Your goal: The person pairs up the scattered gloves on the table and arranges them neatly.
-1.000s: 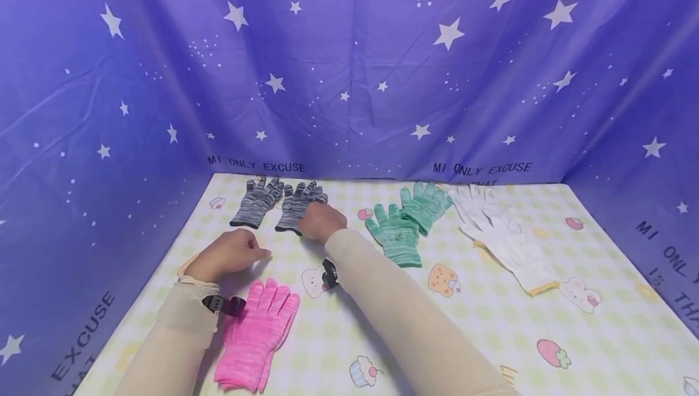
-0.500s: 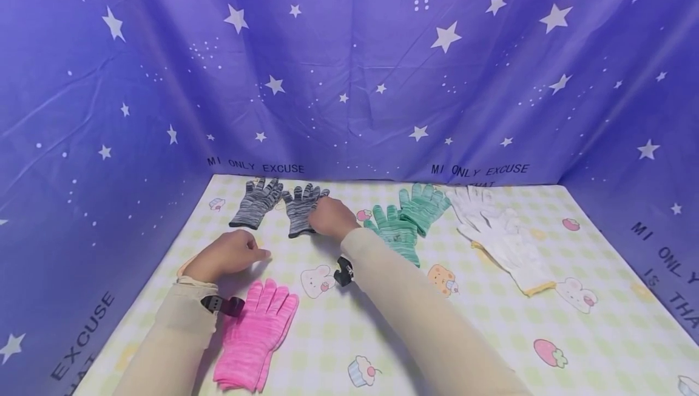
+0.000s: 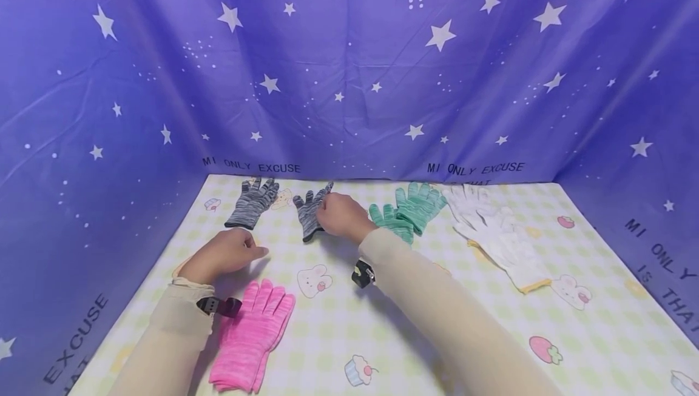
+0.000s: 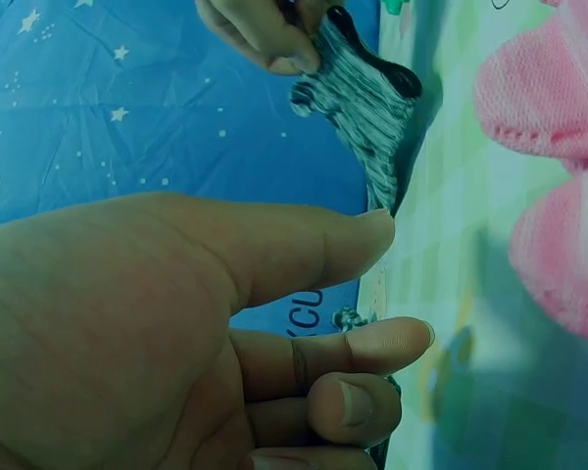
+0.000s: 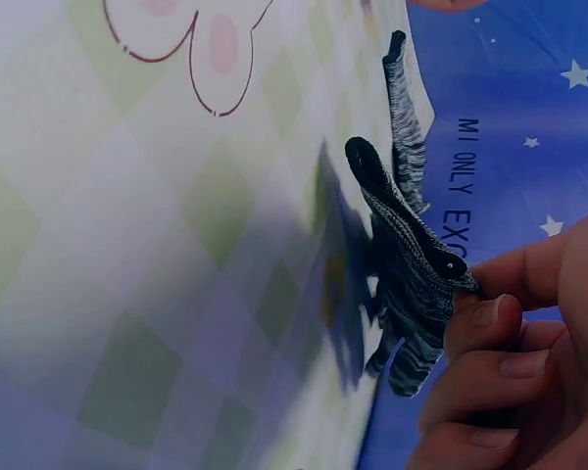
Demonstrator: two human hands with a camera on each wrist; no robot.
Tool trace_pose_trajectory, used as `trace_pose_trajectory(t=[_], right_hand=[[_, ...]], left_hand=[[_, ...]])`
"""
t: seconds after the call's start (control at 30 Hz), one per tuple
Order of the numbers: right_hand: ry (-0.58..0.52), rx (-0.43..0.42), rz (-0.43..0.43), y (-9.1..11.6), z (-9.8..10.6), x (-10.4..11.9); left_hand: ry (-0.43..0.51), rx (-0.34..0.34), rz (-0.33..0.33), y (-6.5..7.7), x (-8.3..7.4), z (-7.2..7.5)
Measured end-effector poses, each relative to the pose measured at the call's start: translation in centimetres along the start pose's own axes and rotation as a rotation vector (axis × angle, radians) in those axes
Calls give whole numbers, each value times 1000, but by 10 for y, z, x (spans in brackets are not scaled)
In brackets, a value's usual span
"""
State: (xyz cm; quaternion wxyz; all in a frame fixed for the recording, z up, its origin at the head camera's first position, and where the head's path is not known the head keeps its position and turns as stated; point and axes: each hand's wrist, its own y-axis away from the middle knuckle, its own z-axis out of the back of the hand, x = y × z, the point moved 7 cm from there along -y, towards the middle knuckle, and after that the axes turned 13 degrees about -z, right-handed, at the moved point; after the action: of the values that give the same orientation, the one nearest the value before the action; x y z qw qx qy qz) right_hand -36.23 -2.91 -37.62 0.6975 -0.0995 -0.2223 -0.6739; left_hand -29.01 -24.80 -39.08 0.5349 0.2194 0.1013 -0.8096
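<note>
My right hand (image 3: 343, 217) pinches one edge of a grey-and-black knitted glove (image 3: 308, 214) at the back of the table. In the right wrist view thumb and fingers hold that glove (image 5: 412, 284) near its dark cuff, and a shadow falls on the cloth below it. Its matching grey glove (image 3: 251, 205) lies flat to the left. My left hand (image 3: 224, 256) holds nothing, its thumb and forefinger extended and apart in the left wrist view. It hovers between the flat grey glove and a pair of pink gloves (image 3: 253, 338), stacked near the front left.
Two green gloves (image 3: 420, 205) overlap at the back, partly behind my right forearm. White gloves with yellow cuffs (image 3: 497, 232) lie to their right. A checked cloth with printed cartoons (image 3: 469, 335) covers the table, and a blue star-patterned curtain (image 3: 349, 111) encloses its back and sides.
My right hand has moved right with the grey glove, widening the gap to its mate. One side of the held glove now looks raised. The left hand has stayed put.
</note>
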Motion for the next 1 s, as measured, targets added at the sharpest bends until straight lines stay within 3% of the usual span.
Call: trace_pose_trajectory(t=[0.4,0.63,1.0], right_hand=[[-20,-55,88,34,29,4],[2,-103,126,51,40,0],[-50,-93,210,86,53,-7]], left_hand=[[14,0,7,0,-6,-1],[16,-5,-31,-2,-7,-7],[3,7,-3,0,-10,-7]])
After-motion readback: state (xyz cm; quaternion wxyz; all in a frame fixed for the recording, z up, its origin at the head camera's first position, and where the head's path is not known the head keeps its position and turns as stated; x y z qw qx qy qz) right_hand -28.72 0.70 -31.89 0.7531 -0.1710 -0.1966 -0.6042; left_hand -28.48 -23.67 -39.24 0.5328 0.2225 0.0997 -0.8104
